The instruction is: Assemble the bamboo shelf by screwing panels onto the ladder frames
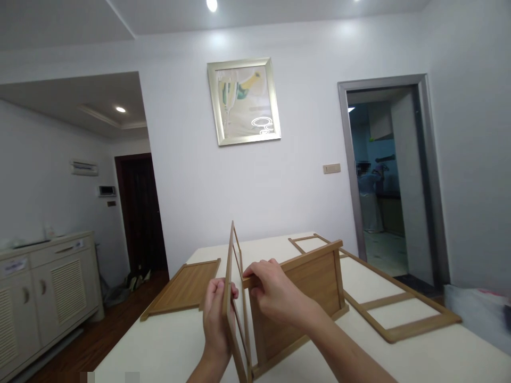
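Note:
My left hand grips an open wooden frame, its fingers wrapped round the near rail. The frame stands upright, almost edge-on to me. To its right, a framed wooden panel stands on its long edge on the table, and my right hand is closed over its top left corner. That corner lies close against the upright frame; whether the two are joined cannot be made out. The palm and forearm hide part of the panel's face.
Another slatted wooden panel lies flat on the left of the white table. On the right lies a second open wooden frame. A cabinet stands at far left. Through the doorway at right, a person stands in another room.

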`<state>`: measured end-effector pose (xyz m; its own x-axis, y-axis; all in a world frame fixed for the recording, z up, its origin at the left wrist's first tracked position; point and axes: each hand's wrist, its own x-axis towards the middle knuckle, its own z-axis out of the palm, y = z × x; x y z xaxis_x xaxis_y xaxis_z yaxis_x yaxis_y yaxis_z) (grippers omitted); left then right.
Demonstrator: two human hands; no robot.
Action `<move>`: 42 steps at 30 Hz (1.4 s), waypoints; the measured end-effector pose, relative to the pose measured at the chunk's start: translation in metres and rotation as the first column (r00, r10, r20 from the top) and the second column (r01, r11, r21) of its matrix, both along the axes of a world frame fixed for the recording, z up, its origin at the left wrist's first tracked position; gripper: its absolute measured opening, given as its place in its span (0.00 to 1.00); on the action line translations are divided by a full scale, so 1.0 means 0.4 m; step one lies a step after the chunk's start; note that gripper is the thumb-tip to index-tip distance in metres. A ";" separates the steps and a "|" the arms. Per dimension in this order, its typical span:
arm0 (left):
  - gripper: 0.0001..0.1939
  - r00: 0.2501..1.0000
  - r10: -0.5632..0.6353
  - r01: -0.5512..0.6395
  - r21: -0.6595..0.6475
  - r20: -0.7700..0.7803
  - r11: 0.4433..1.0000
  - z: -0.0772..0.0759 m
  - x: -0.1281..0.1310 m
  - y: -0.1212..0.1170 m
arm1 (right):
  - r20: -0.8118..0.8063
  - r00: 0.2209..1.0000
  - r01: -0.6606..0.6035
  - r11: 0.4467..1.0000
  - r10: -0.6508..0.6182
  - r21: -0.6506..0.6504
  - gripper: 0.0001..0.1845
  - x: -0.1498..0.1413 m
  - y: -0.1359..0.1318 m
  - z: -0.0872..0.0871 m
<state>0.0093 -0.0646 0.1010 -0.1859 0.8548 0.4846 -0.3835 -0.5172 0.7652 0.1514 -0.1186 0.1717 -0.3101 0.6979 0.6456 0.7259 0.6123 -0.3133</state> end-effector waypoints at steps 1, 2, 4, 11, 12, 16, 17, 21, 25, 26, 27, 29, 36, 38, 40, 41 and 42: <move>0.17 1.000 -0.020 0.020 -0.021 0.005 1.000 0.001 0.000 -0.002 | -0.011 1.000 -0.005 1.000 0.005 -0.003 0.19 -0.001 0.002 -0.004; 0.18 0.998 -0.060 0.061 -0.045 0.019 0.997 0.003 0.000 -0.005 | -0.023 1.000 -0.008 1.000 0.008 -0.004 0.19 -0.002 0.004 -0.008; 0.19 0.989 -0.136 0.140 -0.075 0.050 0.987 0.011 -0.001 -0.012 | -0.049 0.999 -0.010 1.000 0.009 -0.004 0.20 -0.004 0.010 -0.015; 0.15 0.947 -0.288 0.300 -0.067 0.142 0.952 0.039 0.003 -0.038 | -0.106 0.994 -0.024 0.999 0.020 -0.035 0.20 -0.004 0.029 -0.029; 0.15 0.947 -0.289 0.299 -0.058 0.139 0.953 0.039 0.004 -0.038 | -0.110 0.994 -0.029 0.999 0.024 -0.043 0.19 -0.004 0.032 -0.031; 0.14 0.956 -0.272 0.277 -0.034 0.113 0.960 0.035 0.005 -0.033 | -0.112 0.993 -0.032 0.998 0.025 -0.060 0.18 -0.003 0.040 -0.034; 0.14 0.956 -0.270 0.276 -0.033 0.113 0.961 0.034 0.005 -0.031 | -0.110 0.994 -0.030 0.998 0.023 -0.063 0.18 -0.003 0.041 -0.034; 0.13 0.950 -0.290 0.296 -0.038 0.116 0.954 0.036 0.005 -0.031 | -0.103 0.994 -0.031 0.997 0.024 -0.070 0.18 -0.004 0.040 -0.034; 0.14 0.948 -0.302 0.306 -0.032 0.104 0.951 0.035 0.005 -0.031 | -0.096 0.995 -0.016 0.997 0.008 -0.079 0.18 -0.007 0.037 -0.031; 0.14 0.949 -0.300 0.304 -0.031 0.099 0.952 0.034 0.005 -0.030 | -0.096 0.995 -0.013 0.996 0.005 -0.084 0.18 -0.008 0.037 -0.029; 0.14 0.950 -0.299 0.303 -0.031 0.096 0.953 0.033 0.005 -0.029 | -0.097 0.995 -0.013 0.996 0.004 -0.089 0.18 -0.008 0.036 -0.028; 0.14 0.951 -0.295 0.298 -0.033 0.089 0.954 0.031 0.004 -0.026 | -0.099 0.995 -0.015 0.995 0.006 -0.095 0.18 -0.009 0.035 -0.026; 0.14 0.951 -0.298 0.302 -0.031 0.085 0.953 0.032 0.003 -0.024 | -0.107 0.994 -0.030 0.996 0.021 -0.087 0.18 -0.008 0.032 -0.027; 0.14 0.951 -0.299 0.303 -0.032 0.080 0.953 0.033 0.003 -0.024 | -0.106 0.994 -0.028 0.996 0.020 -0.080 0.18 -0.009 0.033 -0.030; 0.14 0.951 -0.300 0.303 -0.033 0.074 0.952 0.032 0.002 -0.024 | -0.105 0.994 -0.020 0.997 0.012 -0.068 0.18 -0.010 0.035 -0.032; 0.14 0.952 -0.297 0.300 -0.035 0.072 0.953 0.032 0.002 -0.024 | -0.102 0.995 -0.014 0.998 0.007 -0.062 0.18 -0.010 0.035 -0.033; 0.14 0.954 -0.292 0.295 -0.036 0.069 0.955 0.032 0.001 -0.024 | -0.098 0.995 -0.009 0.998 0.004 -0.055 0.18 -0.010 0.035 -0.034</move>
<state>0.0098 -0.0741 0.1137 0.0483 0.8970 0.4393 -0.5609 -0.3396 0.7551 0.1472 -0.1046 0.1581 -0.2523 0.7317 0.6333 0.6864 0.5966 -0.4158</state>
